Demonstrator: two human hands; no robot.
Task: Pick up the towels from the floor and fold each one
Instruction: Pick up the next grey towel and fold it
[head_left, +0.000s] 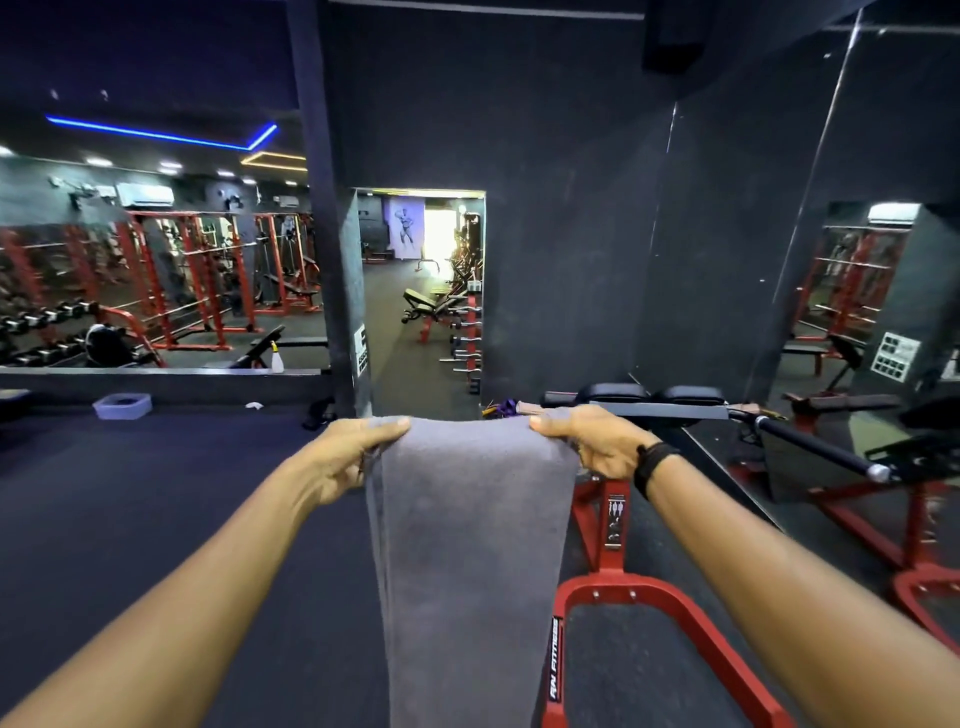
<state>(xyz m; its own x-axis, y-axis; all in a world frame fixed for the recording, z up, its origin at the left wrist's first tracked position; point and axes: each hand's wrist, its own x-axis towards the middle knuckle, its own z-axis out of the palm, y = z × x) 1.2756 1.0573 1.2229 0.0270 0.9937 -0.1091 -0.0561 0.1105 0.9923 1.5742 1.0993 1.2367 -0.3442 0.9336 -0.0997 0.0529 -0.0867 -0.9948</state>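
A grey towel hangs straight down in front of me, stretched between both hands at its top edge. My left hand pinches the top left corner, thumb over the cloth. At the top right corner my right hand grips the edge; a black band sits on that wrist. The towel looks doubled along its left side, and its lower end runs out of the bottom of the frame. No other towel shows on the floor.
A red-framed gym machine with black pads stands just right of the towel. Mirrors line the right wall. A doorway ahead opens onto benches and racks. A pale tub sits on the dark floor at far left.
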